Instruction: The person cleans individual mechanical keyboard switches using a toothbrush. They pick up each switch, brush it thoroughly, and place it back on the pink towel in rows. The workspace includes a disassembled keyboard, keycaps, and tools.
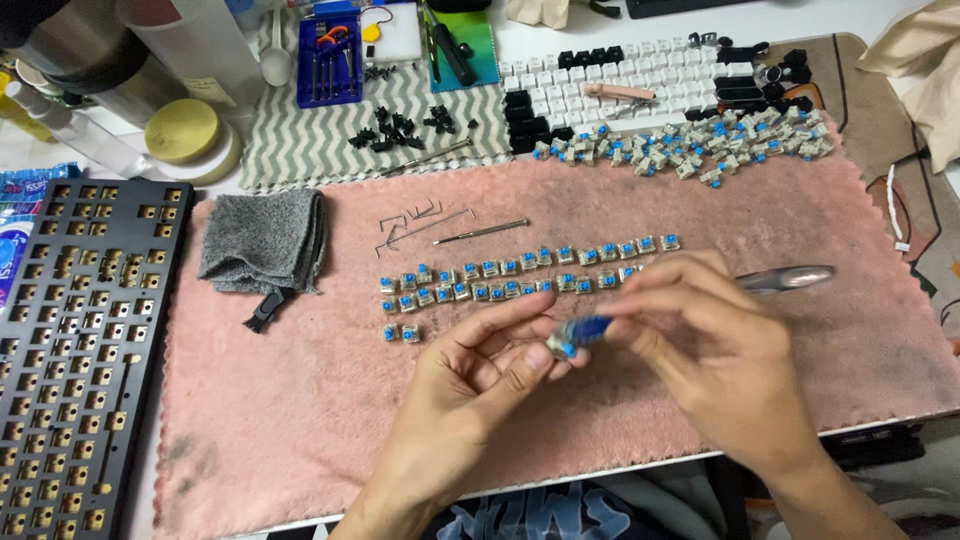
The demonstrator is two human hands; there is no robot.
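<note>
1. Head view: I see a small key switch [566, 338] with a blue stem, held above the pink mat [300, 420], just in front of the rows of switches [520, 275] laid out on it.
2. My left hand [470, 385] pinches that switch between thumb and fingertips, so it is closed on the housing from below and the side.
3. My right hand [705, 345] is clenched round a slim metal tool [790, 278], whose handle sticks out to the right; its working end meets the switch, though blur hides the exact contact.
4. I judge the switch light, rigid and a little slick, with thin pins and clips that would bend or snap; the housing's flat sides are the place to grip, not the stem or the underside.
5. Further out, a loose pile of switches [690, 150] lies at the mat's far edge, beside white and black keycaps [610, 85].
6. Bent wire stabilisers [420, 222] and a thin pick [482, 233] lie near a folded grey cloth [262, 240].
7. A black keyboard plate [80, 340] rests on the tabletop [20, 150] at the left, well apart from both hands.
</note>
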